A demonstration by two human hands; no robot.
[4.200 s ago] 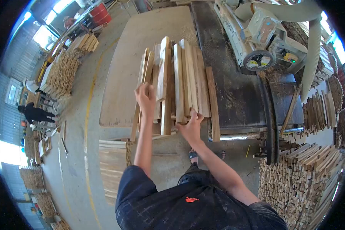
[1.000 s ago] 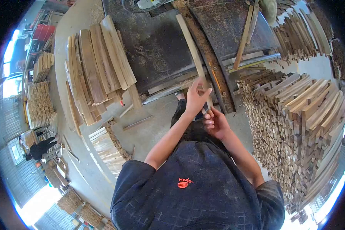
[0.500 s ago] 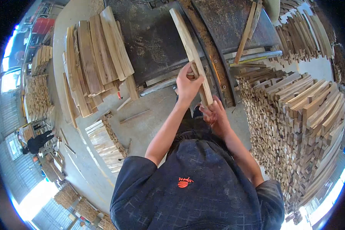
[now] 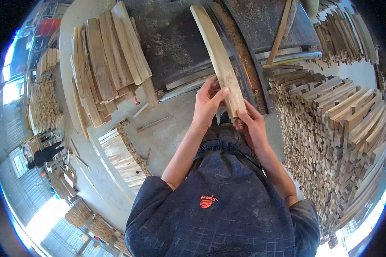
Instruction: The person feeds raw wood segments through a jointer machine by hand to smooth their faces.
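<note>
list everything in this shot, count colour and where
wooden board: one, pale tan, over the machine table, near end in both hands
machine table: one, dark grey, dusted with sawdust, top centre
rough boards: one loose pile, tan, left of the machine table
cut sticks: one tall stack, tan and brown, right side
slats: one low stack, pale, on the floor at lower left
person: one, dark clothes, far left
left hand: one, gripping the wooden board's left edge
right hand: one, holding the wooden board's near end

Dark navy short-sleeved shirt (image 4: 240, 222), faint grid pattern, small red-orange chest logo (image 4: 206, 200), bare left hand (image 4: 206, 105), bare right hand (image 4: 254, 128)
</note>
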